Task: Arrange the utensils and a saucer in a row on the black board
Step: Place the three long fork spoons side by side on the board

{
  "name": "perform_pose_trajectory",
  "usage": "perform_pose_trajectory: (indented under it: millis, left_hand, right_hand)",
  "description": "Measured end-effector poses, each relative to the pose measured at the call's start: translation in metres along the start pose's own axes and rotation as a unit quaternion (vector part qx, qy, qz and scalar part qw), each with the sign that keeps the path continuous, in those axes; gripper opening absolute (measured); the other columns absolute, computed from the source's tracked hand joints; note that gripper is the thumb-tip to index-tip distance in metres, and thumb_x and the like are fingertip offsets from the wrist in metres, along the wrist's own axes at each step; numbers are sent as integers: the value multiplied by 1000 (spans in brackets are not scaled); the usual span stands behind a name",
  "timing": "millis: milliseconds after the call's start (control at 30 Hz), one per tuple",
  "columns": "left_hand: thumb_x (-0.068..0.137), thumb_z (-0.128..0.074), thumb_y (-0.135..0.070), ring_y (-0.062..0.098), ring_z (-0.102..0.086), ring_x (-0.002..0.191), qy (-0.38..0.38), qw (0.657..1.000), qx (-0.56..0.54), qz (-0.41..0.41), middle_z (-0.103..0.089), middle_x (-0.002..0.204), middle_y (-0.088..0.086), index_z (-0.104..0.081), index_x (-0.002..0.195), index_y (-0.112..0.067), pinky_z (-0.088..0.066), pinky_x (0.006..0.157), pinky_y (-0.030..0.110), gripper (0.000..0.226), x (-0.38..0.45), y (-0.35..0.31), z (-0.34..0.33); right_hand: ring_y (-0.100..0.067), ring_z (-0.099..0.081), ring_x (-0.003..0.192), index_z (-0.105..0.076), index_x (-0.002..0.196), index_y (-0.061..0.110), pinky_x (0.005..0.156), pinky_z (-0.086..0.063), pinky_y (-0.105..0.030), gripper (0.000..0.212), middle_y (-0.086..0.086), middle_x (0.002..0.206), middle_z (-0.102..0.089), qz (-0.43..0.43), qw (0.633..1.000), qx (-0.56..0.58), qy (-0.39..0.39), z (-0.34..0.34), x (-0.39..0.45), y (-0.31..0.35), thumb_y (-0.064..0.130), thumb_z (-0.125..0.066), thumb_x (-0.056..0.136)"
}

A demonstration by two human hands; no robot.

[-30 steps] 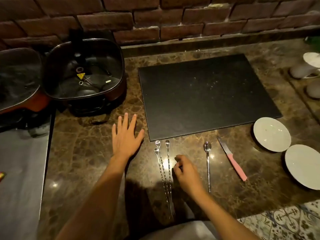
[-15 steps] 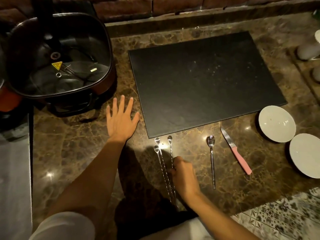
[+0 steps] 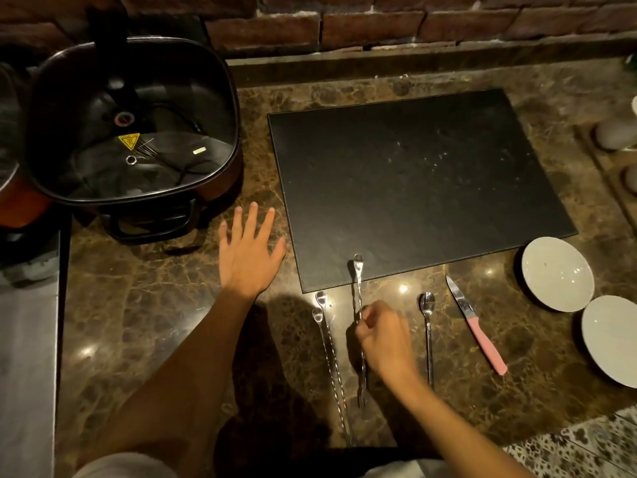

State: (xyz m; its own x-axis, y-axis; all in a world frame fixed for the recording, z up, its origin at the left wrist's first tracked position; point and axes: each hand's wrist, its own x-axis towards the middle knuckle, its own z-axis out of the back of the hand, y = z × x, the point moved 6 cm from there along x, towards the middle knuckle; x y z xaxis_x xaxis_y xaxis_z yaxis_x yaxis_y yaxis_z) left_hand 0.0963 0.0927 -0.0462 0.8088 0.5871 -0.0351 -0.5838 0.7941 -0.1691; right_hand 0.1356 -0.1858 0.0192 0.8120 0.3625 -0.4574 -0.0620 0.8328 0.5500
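Observation:
The black board (image 3: 413, 181) lies on the brown marble counter. My right hand (image 3: 384, 336) grips a long twisted-handle bar spoon (image 3: 357, 288) near its middle; the bowl end reaches over the board's front edge and a small fork tip points back toward me. Two more long spoons (image 3: 325, 343) lie side by side just left of it. A shorter spoon (image 3: 427, 326) and a pink-handled knife (image 3: 477, 327) lie to the right. Two white saucers (image 3: 556, 274) (image 3: 612, 339) sit at the right. My left hand (image 3: 250, 251) rests flat on the counter, left of the board.
A large black electric pan (image 3: 134, 122) with a cord and small parts inside stands at the left rear. A brick wall runs along the back. White rounded objects (image 3: 615, 132) sit at the far right. The counter's front edge is close to my body.
My right hand closed on one long spoon and lifted it forward, so its bowl now lies over the board's front edge. The view shifted slightly. My left hand stayed flat.

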Motion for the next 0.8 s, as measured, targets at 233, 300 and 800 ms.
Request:
perform_pose_trajectory:
  millis: [233,300,800]
  left_hand:
    - [99,-23,-63,31,-15,156,-5,1000,-3,1,-23,169,6,-28,160,-31,-14,122,57,69,3,0,-2]
    - [98,-21,-64,30,-14,157,2,1000,-12,8,-22,169,5,-28,160,-32,-12,123,56,70,4,1,-4]
    - [98,-35,-51,30,-27,153,-65,998,-14,10,-35,164,7,-45,154,-27,-19,122,55,62,-4,-4,8]
  right_hand:
    - [-20,-56,79,-59,80,14,67,-40,-25,9,-3,83,-59,-15,997,-9,-75,45,105,44,8,-61,86]
    - [-29,-59,87,-61,84,11,69,-43,-31,3,-9,88,-59,-18,997,-23,-78,48,123,55,9,-60,87]
    - [-48,-60,91,-65,92,3,70,-50,-42,16,-24,99,-62,12,993,-94,-75,42,163,79,7,-50,88]
